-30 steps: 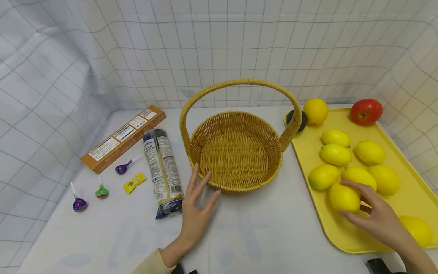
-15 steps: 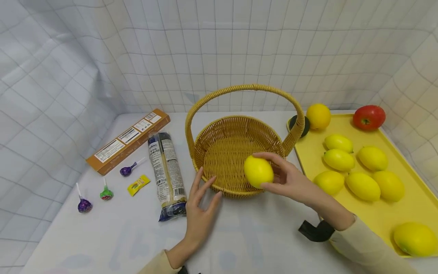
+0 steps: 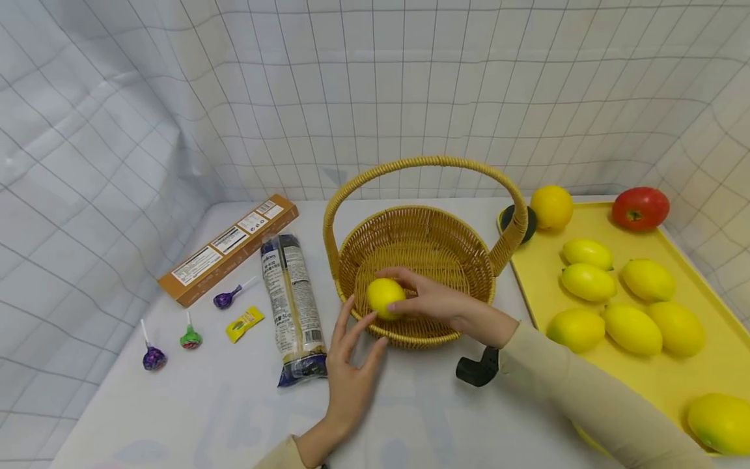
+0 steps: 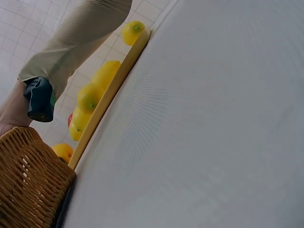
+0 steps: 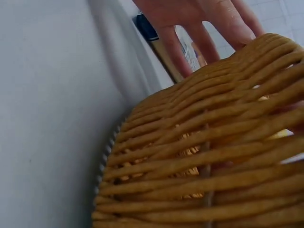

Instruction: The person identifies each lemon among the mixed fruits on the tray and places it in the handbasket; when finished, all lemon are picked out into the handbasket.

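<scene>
A wicker basket (image 3: 417, 228) with a tall arched handle (image 3: 433, 161) stands in the middle of the table. Inside it, near the front left, my right hand (image 3: 430, 299) grips a yellow lemon (image 3: 383, 296) between fingers and thumb. My left hand (image 3: 351, 368) reaches to the basket's front left rim, its fingers spread and fairly straight. In the right wrist view the basket wall (image 5: 199, 133) fills much of the picture, with the left hand (image 5: 199, 21) above it. The left wrist view shows the basket's side (image 4: 31, 180) and the right sleeve (image 4: 71, 47).
On the right lies a yellow tray (image 3: 656, 384) holding several lemons (image 3: 647, 280), an orange (image 3: 551, 207) and a red fruit (image 3: 640, 208). A dark fruit (image 3: 530, 223) is partly behind the handle. Leftward are a pasta bag (image 3: 293, 306), an orange-brown box (image 3: 228, 251), lollipops (image 3: 154, 358) and a yellow sweet (image 3: 244, 324).
My right hand has carried the lemon leftward from the tray into the basket. The left hand stays at the basket's rim. The head view has shifted slightly.
</scene>
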A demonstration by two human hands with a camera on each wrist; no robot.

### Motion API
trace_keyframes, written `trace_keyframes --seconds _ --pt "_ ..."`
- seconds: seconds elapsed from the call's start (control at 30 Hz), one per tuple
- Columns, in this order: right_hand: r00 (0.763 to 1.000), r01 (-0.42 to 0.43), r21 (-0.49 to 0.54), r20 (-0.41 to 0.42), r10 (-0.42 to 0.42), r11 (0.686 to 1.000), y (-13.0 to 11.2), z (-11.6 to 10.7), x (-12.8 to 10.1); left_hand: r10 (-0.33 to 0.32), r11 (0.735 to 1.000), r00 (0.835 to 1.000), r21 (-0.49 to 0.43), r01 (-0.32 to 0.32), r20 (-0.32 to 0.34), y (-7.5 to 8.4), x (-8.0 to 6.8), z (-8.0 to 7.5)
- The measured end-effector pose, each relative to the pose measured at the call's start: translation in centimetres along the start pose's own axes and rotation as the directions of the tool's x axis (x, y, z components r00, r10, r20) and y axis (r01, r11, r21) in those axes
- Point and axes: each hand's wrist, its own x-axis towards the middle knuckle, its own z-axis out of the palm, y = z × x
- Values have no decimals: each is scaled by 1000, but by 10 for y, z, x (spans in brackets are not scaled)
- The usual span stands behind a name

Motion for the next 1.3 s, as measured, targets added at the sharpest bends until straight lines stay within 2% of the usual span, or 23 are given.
trace_keyframes --seconds 0.1,0.2,0.33,0.43,0.5,0.6,0.73,0.8,0.87,0.93,1.0,1.03,1.13,1.23,1.3 --pt "999 -50 10 20 49 999 3 0 3 -10 999 1000 -36 10 7 -5 -2 2" --pt "999 -45 -35 27 46 998 4 0 4 -14 997 1000 -72 15 13 -18 -3 4" --pt "1000 -10 -72 18 11 997 3 1 4 -32 995 999 -96 33 12 -32 -6 5" --pt "997 71 -111 -25 -75 991 1 -1 -5 -42 994 999 -98 44 15 -34 -7 5" --pt "985 150 -127 -68 -160 980 -2 -4 -21 -50 994 999 -95 52 22 -35 -8 5" --pt "947 268 -160 -139 -290 950 -2 -14 -62 -54 995 998 -85 56 27 -34 -8 4" --pt "888 321 -253 -256 -383 913 9 -38 -129 -58 995 998 -77 60 29 -22 -5 1" --pt "858 262 -344 -344 -381 902 22 -56 -158 -52 995 998 -84 54 28 -18 -4 0" --pt "834 142 -444 -428 -349 885 37 -74 -181 -50 995 998 -87 52 25 -19 -4 0" --pt "818 4 -527 -487 -307 850 53 -89 -196 -39 995 999 -95 41 21 -26 -5 0" --pt "827 -94 -590 -494 -266 802 65 -99 -206 -35 994 999 -101 37 18 -35 -7 1" --pt "835 -108 -623 -479 -270 775 71 -102 -209 -34 994 999 -103 35 18 -35 -7 1" --pt "855 -101 -679 -434 -286 727 82 -106 -213 -34 994 999 -106 36 18 -36 -8 1" --pt "858 -127 -695 -435 -273 708 87 -105 -212 -37 994 999 -101 39 20 -35 -7 2" --pt "857 -160 -673 -458 -237 722 87 -103 -208 -37 995 999 -96 39 18 -35 -7 2"
